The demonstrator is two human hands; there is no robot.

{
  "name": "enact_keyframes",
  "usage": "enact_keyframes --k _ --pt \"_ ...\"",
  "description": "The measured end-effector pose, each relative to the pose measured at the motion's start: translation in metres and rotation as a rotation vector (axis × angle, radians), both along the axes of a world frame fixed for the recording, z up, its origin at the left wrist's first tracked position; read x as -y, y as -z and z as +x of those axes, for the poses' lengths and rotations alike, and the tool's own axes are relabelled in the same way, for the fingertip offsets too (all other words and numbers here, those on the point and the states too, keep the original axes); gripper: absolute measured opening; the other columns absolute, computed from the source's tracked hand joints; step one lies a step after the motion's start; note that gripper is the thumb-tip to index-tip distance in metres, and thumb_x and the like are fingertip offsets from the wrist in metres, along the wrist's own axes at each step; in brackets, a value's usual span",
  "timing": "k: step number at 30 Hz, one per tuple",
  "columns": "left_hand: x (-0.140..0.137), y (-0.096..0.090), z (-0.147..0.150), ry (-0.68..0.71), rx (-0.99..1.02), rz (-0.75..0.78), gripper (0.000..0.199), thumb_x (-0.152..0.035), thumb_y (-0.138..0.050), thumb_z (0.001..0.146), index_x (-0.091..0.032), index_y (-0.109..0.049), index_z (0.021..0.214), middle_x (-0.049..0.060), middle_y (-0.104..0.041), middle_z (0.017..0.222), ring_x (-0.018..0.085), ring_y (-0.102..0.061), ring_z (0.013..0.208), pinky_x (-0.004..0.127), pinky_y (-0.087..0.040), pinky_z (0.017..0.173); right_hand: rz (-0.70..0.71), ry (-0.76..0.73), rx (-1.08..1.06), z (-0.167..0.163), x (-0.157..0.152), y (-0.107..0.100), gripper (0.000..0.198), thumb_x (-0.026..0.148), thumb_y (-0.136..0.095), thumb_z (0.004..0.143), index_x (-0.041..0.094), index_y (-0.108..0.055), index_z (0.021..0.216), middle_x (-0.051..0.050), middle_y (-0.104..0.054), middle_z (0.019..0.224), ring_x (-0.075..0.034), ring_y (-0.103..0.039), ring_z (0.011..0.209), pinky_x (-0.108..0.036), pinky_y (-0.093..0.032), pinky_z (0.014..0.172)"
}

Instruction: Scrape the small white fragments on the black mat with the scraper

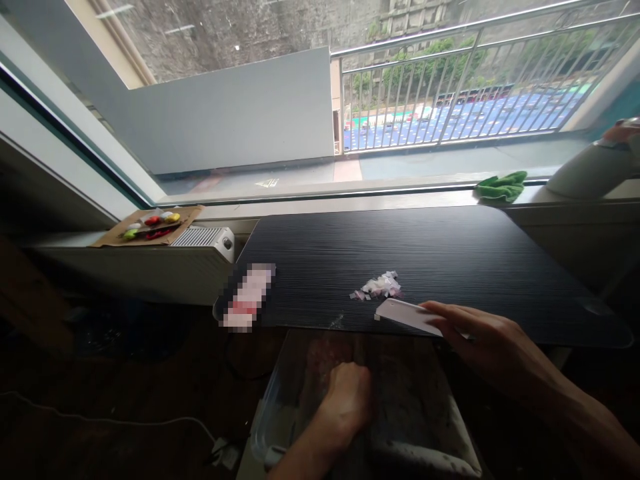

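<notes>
My right hand (pixel 475 327) grips a pale, flat strip (pixel 407 315) by its near end, over the front edge of the black table (pixel 320 253). Just beyond the strip's far end lies a small heap of white and pinkish paper scraps (pixel 383 285). One tiny piece sits close to the strip's corner. Below the table edge, my left hand (pixel 350 393) is closed in a fist at a clear plastic bin (pixel 267 413). Its fingertips are turned away, so I cannot make out what they hold. Blurred pinkish bits (pixel 327 353) show beyond that hand.
A pixelated pink item (pixel 250 297) lies at the table's left end. On the sill are a green cloth (pixel 501 187) and a white spray bottle (pixel 593 163). Brown cardboard (pixel 110 233) with colourful items rests on the radiator (pixel 205 241). A white cable (pixel 125 421) crosses the floor.
</notes>
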State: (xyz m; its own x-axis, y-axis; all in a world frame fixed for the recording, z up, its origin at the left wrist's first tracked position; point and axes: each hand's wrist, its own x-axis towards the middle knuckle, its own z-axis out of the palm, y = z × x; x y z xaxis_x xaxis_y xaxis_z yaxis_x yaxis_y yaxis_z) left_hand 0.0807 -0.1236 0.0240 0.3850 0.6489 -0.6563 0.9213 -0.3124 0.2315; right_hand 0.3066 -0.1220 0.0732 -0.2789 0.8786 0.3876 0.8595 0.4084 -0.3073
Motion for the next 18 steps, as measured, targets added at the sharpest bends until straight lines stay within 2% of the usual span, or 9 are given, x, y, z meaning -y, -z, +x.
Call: enact_keyframes --k 5,10,15,18 --pt "-0.001 -0.003 0.003 0.044 -0.02 0.034 0.031 -0.01 -0.054 0.076 -0.011 -0.073 0.1 0.022 -0.071 0.095 0.032 -0.068 0.096 0.039 -0.056 0.083 -0.008 0.104 -0.087 -0.004 0.005 0.006 0.031 0.026 -0.047 0.092 0.027 -0.068 0.114 -0.003 -0.076 0.101 -0.024 -0.073 0.086 -0.034 -0.059 0.072" --pt "0.001 -0.009 0.007 0.04 -0.021 0.039 0.03 -0.012 -0.054 0.077 -0.011 -0.073 0.1 0.022 -0.072 0.092 0.031 -0.069 0.095 0.037 -0.055 0.083 0.008 0.117 -0.137 -0.003 0.004 0.006 0.031 0.027 -0.049 0.09 0.027 -0.068 0.115 -0.004 -0.077 0.098 -0.025 -0.074 0.082 -0.034 -0.059 0.069" --pt "0.0 -0.012 -0.002 0.033 -0.036 0.043 0.032 -0.009 -0.051 0.075 -0.009 -0.073 0.099 0.022 -0.071 0.096 0.033 -0.068 0.097 0.041 -0.054 0.083 -0.04 0.028 -0.045 -0.003 -0.005 -0.002 0.032 0.021 -0.046 0.092 0.025 -0.068 0.115 -0.004 -0.076 0.104 -0.022 -0.073 0.088 -0.03 -0.058 0.07" --pt "-0.001 -0.014 -0.013 -0.026 -0.046 0.074 0.032 -0.011 -0.049 0.076 -0.01 -0.073 0.097 0.021 -0.071 0.097 0.033 -0.068 0.096 0.041 -0.054 0.083 -0.037 -0.02 -0.049 -0.003 -0.005 -0.001 0.031 0.022 -0.045 0.093 0.023 -0.068 0.114 -0.004 -0.076 0.103 -0.021 -0.073 0.087 -0.029 -0.057 0.07"
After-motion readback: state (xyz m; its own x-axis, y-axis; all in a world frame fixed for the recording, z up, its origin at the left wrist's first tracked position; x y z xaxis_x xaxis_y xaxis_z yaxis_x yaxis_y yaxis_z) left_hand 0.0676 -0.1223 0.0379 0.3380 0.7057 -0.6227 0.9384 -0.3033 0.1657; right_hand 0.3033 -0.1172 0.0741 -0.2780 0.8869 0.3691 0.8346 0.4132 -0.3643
